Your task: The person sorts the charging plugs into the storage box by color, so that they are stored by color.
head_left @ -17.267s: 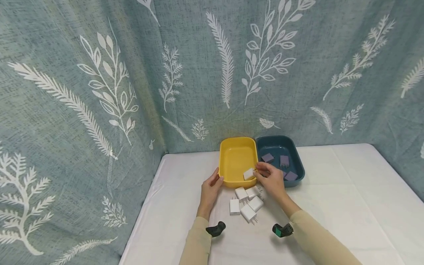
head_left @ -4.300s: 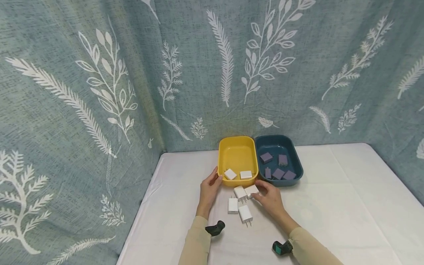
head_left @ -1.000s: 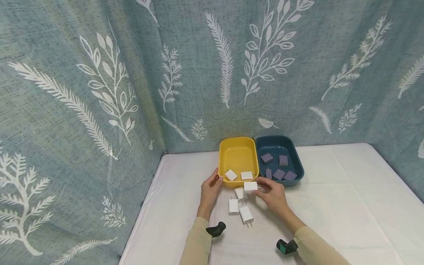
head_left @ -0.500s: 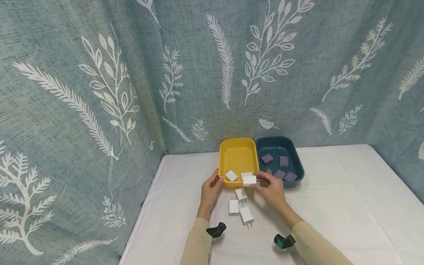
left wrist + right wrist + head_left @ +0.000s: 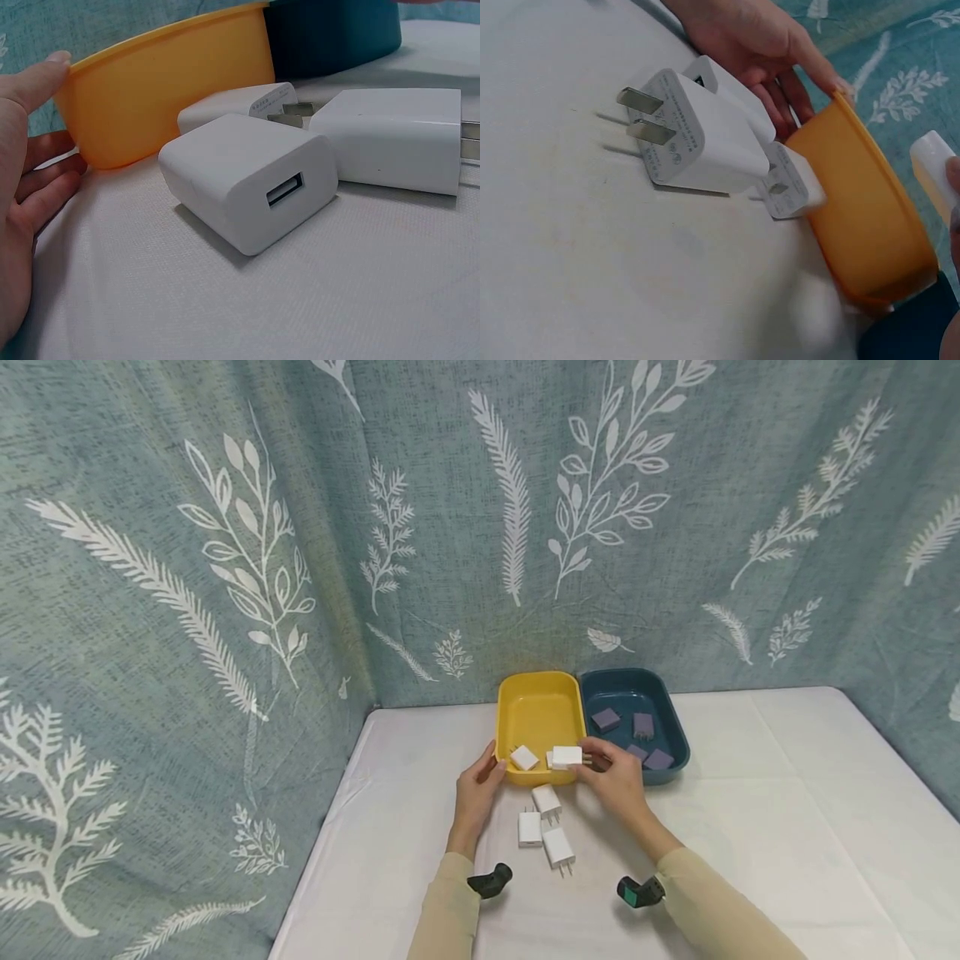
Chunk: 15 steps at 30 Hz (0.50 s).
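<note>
Over the front of the yellow tray (image 5: pixel 538 718), my right hand (image 5: pixel 618 785) pinches a white USB charger (image 5: pixel 567 757) between thumb and fingers, prongs pointing right. That charger also shows at the right edge of the right wrist view. Two white chargers lie in the tray; one (image 5: pixel 524 758) is in plain sight, the other is mostly hidden beneath the held one. My left hand (image 5: pixel 474 793) holds the tray's front left corner, thumb at the rim (image 5: pixel 180 31) and fingers against the outer wall. Three more chargers (image 5: pixel 247 176) lie on the cloth before the tray.
A dark blue tray (image 5: pixel 633 680) stands against the yellow tray's right side, with several purple chargers (image 5: pixel 642 725) in it. White cloth (image 5: pixel 757 827) covers the table. A patterned curtain (image 5: pixel 450 527) hangs directly behind both trays. Black wrist cameras (image 5: pixel 641 892) jut inward from both sleeves.
My right hand has lifted a charger from the cloth and carried it forward over the yellow tray. Since the oldest frame, chargers on the cloth have dropped to three. The left hand keeps its place.
</note>
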### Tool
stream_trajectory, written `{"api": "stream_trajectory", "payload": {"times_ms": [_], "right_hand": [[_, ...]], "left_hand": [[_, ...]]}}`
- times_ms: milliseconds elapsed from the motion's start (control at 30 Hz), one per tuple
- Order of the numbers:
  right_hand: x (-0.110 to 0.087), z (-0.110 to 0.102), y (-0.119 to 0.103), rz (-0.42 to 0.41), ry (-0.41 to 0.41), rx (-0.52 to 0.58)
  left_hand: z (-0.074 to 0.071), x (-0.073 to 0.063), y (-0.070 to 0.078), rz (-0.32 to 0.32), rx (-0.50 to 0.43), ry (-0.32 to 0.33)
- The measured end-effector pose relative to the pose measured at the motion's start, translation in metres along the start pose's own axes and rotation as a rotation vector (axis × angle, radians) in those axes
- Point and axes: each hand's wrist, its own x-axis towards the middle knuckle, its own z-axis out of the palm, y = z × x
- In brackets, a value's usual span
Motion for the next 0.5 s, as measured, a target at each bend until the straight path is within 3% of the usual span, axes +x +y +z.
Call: {"api": "stream_trajectory", "payload": {"times_ms": [500], "right_hand": [[0.016,0.002,-0.006,0.013,-0.003,-0.035]], "left_hand": [[-0.001,-0.001,0.000,0.010,0.012,-0.002]]}}
